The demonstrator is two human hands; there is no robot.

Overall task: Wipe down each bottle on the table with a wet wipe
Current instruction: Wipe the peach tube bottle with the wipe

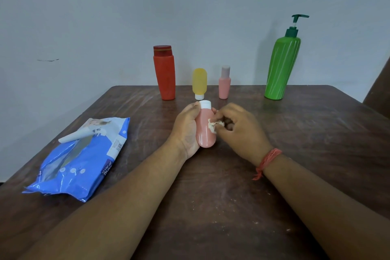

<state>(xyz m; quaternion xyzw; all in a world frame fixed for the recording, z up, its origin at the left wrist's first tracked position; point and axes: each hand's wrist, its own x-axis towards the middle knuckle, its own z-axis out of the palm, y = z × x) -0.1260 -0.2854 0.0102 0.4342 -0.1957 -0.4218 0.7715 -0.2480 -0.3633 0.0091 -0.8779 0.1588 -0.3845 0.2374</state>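
My left hand (186,131) grips a salmon-pink bottle (204,133) with a white cap, cap pointing away from me, over the middle of the table. My right hand (240,131) pinches a crumpled white wet wipe (213,125) against the bottle's right side. Along the far edge stand a red bottle (164,74), a yellow bottle (199,82) upside down on its white cap, a small pink bottle (224,84) and a tall green pump bottle (281,65).
A blue pack of wet wipes (84,158) lies at the left on the dark wooden table (316,133), its flap lifted. A grey wall rises right behind the bottles. White crumbs dot the table near me.
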